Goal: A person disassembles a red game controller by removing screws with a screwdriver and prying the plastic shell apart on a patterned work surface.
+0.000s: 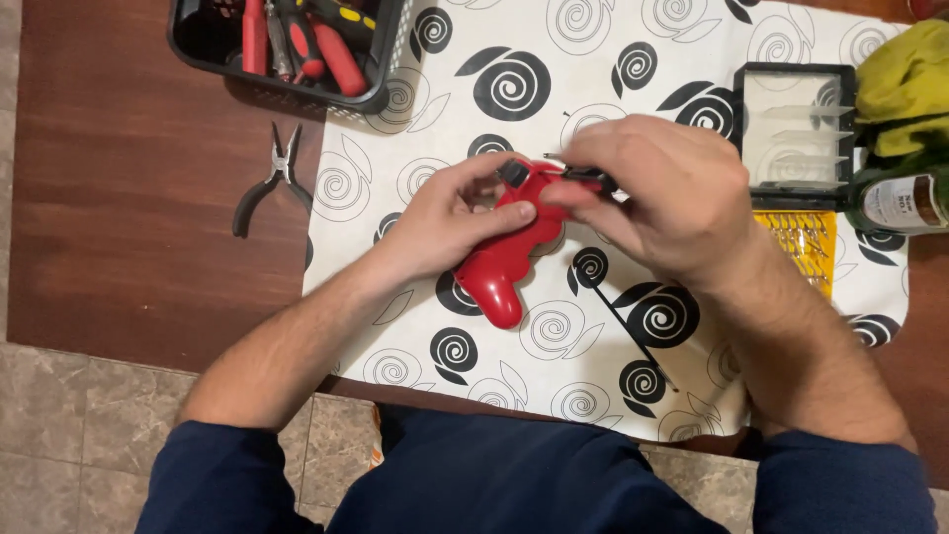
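A: Status on red game controller point(499, 259)?
B: Lying on swirl-patterned cloth point(554, 59), mid-table. Left hand point(445, 222) clamped round its body. Right hand point(662, 193) pinching small black tool point(590, 176) at top edge.
A: Progress?
B: Early, by the look. Shell closed, no parts or screws laid out.
A: Kit nearby?
B: Bit case point(799, 133) open to the right, pliers point(269, 178) untouched on bare wood, basket of screwdrivers point(287, 44) up top. Thin black rod point(633, 336) loose on cloth.
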